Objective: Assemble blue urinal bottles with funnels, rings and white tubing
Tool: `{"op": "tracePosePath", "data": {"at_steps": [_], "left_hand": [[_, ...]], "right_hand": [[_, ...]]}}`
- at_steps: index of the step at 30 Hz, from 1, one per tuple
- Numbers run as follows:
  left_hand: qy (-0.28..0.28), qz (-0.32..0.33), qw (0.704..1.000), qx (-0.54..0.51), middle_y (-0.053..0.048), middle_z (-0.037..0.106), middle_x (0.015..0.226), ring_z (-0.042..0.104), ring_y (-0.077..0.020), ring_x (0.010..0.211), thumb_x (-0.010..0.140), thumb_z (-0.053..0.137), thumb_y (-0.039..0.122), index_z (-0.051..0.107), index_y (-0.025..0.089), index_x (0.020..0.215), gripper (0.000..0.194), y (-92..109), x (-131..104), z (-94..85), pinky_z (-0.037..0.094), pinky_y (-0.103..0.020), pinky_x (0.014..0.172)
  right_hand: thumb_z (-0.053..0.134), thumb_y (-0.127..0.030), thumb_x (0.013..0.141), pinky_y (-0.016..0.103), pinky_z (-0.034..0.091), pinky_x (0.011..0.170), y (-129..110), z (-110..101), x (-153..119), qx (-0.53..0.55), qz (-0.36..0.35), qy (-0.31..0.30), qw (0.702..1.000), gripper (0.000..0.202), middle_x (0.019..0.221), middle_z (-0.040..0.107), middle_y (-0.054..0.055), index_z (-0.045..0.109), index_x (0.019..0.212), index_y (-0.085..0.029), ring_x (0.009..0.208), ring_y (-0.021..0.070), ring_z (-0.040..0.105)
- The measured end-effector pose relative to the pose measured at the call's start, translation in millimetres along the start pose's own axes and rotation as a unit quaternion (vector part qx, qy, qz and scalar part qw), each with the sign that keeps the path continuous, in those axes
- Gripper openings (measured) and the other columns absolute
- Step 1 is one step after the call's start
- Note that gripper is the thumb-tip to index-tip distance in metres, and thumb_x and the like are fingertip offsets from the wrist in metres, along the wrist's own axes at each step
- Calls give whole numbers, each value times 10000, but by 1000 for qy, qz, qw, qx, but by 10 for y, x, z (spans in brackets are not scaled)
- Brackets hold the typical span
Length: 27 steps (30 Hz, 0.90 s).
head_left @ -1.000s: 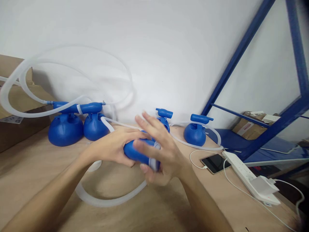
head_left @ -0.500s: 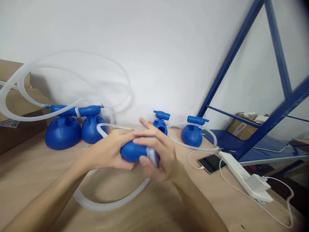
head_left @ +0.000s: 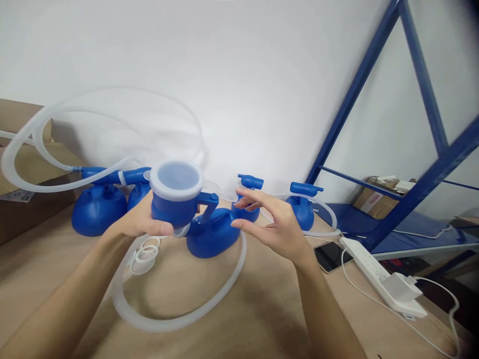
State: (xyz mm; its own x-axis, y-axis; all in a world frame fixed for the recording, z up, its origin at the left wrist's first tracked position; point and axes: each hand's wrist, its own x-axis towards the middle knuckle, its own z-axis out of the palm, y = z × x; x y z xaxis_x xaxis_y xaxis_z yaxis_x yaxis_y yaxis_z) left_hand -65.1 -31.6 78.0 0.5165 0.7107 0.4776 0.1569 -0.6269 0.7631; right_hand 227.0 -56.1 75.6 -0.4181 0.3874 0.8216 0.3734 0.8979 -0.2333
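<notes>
My left hand point(head_left: 140, 217) is wrapped round the neck of a blue plastic urinal bottle point(head_left: 215, 237). A translucent white lid point(head_left: 177, 179) covers the bottle's mouth, which faces up toward me. The handle runs from the neck to the wide body. My right hand point(head_left: 275, 224) is open at the bottle's right, fingers spread and apart from the lid. A clear tube point(head_left: 168, 324) loops over the table below the bottle. Several small white rings point(head_left: 145, 254) lie by the left wrist, partly overlapping.
More blue urinal bottles stand along the wall: one at the left point(head_left: 99, 209), one at the right point(head_left: 301, 209). A cardboard box point(head_left: 33, 164) is at far left. A phone point(head_left: 331, 257) and a white power strip point(head_left: 374, 271) with cables lie at right, beside a blue metal shelf frame point(head_left: 355, 99).
The bottle has turned so its lidded mouth, earlier at the right, now faces up at the left. My right hand has let go and moved right; the left hand still grips the bottle.
</notes>
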Motion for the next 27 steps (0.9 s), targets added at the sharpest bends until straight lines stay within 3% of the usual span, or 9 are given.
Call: {"op": "tracePosePath", "data": {"at_steps": [3, 6, 12, 18, 22, 27], "left_hand": [[-38, -18, 996, -75, -126, 772, 1042, 738, -339, 983, 683, 839, 693, 665, 174, 1119, 699, -75, -41, -56, 614, -469, 864], [-17, -26, 997, -74, -127, 760, 1123, 722, -340, 1040, 659, 846, 715, 648, 180, 1198, 784, -168, -85, -40, 594, -490, 935], [-16, -29, 998, -53, -118, 758, 1104, 680, -368, 1137, 660, 838, 728, 651, 173, 1262, 840, -163, -86, 35, 545, -530, 1027], [-5, -46, 999, 4, -128, 748, 1200, 643, -407, 1221, 610, 890, 594, 646, 170, 1261, 815, -33, -35, 69, 501, -553, 1080], [-27, -46, 998, 14, -118, 750, 1163, 637, -392, 1216, 639, 863, 568, 687, 148, 1187, 713, -9, -43, 80, 478, -540, 1107], [-16, -66, 998, -12, -87, 745, 1173, 667, -342, 1131, 654, 884, 491, 678, 165, 1222, 686, 89, -57, 121, 551, -458, 1003]], "right_hand": [[763, -190, 931, 294, 662, 754, -36, 65, 9, 7, -26, 56, 998, 327, 1029, 797, 30, 724, 1248, -257, 864, 166, 757], [734, -123, 939, 290, 659, 798, -75, 182, 26, -21, -68, 98, 993, 233, 995, 811, 38, 765, 1146, -228, 856, 165, 769], [737, -154, 941, 264, 660, 729, -48, 399, 24, 76, -25, 118, 990, 256, 1007, 825, 39, 788, 1179, -234, 771, 151, 775], [722, -150, 946, 305, 672, 700, -22, 486, 23, 70, -11, 211, 975, 210, 976, 831, 38, 833, 1078, -270, 789, 184, 785], [742, -152, 932, 311, 676, 632, -24, 447, 8, 64, -52, 204, 975, 186, 900, 831, 22, 841, 1020, -284, 737, 195, 788], [747, -134, 924, 336, 710, 704, -45, 297, 5, 33, -70, 161, 984, 219, 934, 838, 11, 826, 1055, -290, 781, 212, 811]]}}
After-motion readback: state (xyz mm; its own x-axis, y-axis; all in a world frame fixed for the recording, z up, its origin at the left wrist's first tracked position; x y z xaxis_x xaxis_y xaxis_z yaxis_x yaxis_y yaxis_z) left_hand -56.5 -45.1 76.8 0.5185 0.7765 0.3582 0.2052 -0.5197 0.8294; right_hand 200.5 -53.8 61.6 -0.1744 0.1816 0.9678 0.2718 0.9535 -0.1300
